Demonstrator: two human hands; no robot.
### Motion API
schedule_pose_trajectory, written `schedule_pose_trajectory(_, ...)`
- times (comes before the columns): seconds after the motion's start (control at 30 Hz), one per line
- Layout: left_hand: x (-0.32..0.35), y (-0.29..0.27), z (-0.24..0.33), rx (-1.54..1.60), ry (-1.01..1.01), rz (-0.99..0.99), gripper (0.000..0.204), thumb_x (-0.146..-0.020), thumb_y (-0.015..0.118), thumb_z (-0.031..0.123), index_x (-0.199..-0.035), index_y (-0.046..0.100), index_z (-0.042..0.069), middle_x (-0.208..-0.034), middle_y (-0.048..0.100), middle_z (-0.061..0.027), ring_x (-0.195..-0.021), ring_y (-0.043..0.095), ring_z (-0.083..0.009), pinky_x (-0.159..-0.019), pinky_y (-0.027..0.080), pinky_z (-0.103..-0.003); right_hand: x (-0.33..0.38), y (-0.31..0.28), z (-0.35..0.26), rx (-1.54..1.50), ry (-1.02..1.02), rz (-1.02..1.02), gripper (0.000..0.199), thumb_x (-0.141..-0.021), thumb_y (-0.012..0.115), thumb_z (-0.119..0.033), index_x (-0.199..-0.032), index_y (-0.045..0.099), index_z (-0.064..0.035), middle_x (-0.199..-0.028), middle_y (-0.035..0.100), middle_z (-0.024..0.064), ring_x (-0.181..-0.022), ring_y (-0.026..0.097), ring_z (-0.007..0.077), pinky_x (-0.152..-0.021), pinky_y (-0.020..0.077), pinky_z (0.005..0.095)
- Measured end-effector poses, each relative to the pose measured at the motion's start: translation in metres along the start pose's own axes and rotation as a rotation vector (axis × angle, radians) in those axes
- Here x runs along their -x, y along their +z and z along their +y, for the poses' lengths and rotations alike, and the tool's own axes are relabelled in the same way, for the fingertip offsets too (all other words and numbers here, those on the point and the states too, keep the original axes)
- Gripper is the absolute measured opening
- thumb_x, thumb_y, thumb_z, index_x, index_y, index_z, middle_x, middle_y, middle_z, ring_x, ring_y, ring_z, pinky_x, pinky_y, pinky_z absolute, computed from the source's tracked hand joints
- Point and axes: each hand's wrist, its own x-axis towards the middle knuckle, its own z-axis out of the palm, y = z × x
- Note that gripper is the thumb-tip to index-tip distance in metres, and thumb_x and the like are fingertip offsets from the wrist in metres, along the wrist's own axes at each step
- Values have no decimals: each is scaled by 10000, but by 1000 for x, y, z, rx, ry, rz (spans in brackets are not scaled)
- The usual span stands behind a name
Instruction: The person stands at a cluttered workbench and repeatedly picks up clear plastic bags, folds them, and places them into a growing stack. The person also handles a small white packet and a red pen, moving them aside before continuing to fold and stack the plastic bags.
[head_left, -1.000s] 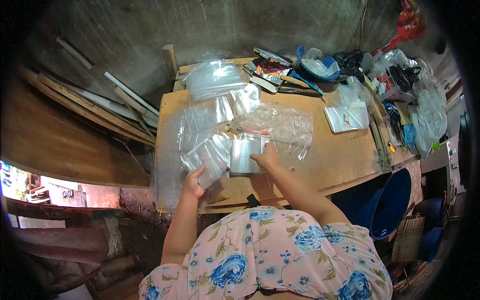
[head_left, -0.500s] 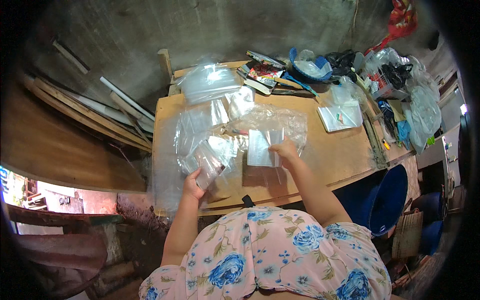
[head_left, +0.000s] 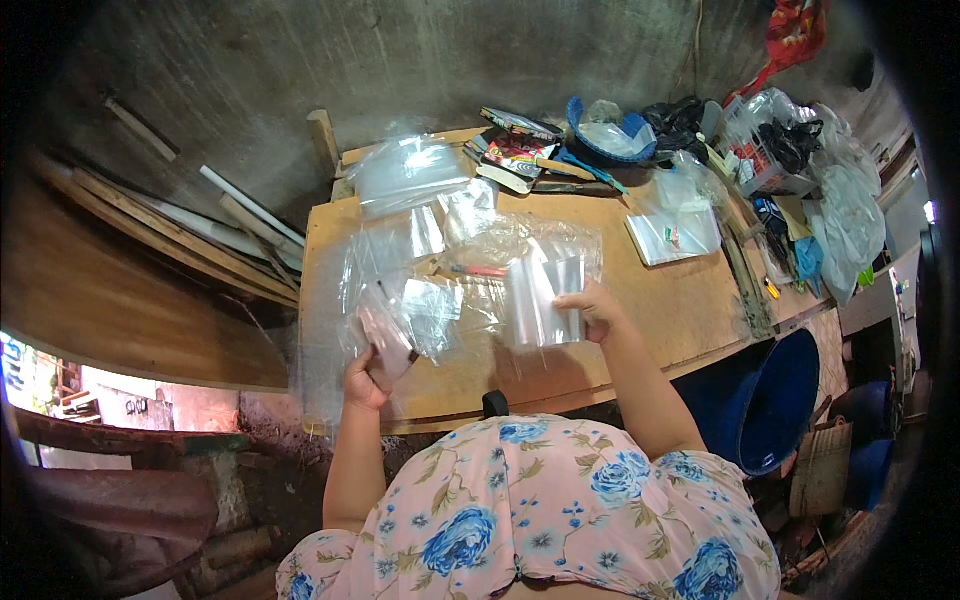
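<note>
My left hand (head_left: 366, 382) is closed round a small bundle of clear plastic bags (head_left: 384, 325), held tilted above the table's left side. In my right hand (head_left: 594, 308) a flat stack of clear plastic bags (head_left: 530, 300) is pinched at its right edge, thumb on top. The stack bows a little and catches the light. Loose clear plastic (head_left: 432, 302) lies between the hands, and a red, thin object (head_left: 478, 270) shows just left of the right-hand stack. Farther back on the table (head_left: 655, 320) rests a larger pile of clear plastic (head_left: 410, 185).
Another stack of plastic bags (head_left: 668, 240) lies to the right. Along the back are a blue basket (head_left: 600, 140), packets (head_left: 515, 155) and a wooden-handled tool (head_left: 567, 169). A crate (head_left: 765, 165) full of plastic stands at the far right. A blue barrel (head_left: 775, 400) is below the right edge.
My left hand has drawn left with its bundle. My right hand has moved slightly right and down, and its stack now bends instead of lying flat.
</note>
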Motion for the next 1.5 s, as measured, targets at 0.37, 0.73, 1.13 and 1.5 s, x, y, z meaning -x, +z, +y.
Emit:
schedule_pose_trajectory(0.37,9,26,-51,-432,202,-78,468,-792,561,226,-1210,464,41,-1051,572,-113,-982,559,-278,-838,476,-444,20,155,25,887,-334,-59,444,-646,645,-78,-1074,529,-66,-935,628,157,-867,614,247,-750,471,336)
schedule_pose_trajectory(0.73,40,-34,-57,193,52,-330,477,-818,551,351,-1150,521,10,-1031,609,-145,-891,625,-254,-774,523,-387,23,191,48,1037,-353,-495,459,-681,573,-122,-1117,486,-6,-1152,494,236,-1035,512,358,-879,416,390)
schedule_pose_trajectory(1.13,57,25,-12,67,403,20,441,-830,558,291,-1170,501,17,-1043,589,-152,-883,616,-259,-773,523,-392,-53,139,56,988,-462,-44,559,-727,666,-340,-1168,493,-43,-1196,499,185,-1105,470,360,-905,409,396)
schedule_pose_trajectory(1.5,49,-31,3,80,410,84,427,-827,564,290,-1166,507,37,-1039,591,-136,-883,614,-253,-765,521,-389,-120,68,73,751,-128,-144,103,-773,645,-111,-755,586,-29,-732,602,59,-636,579,174,-542,453,296)
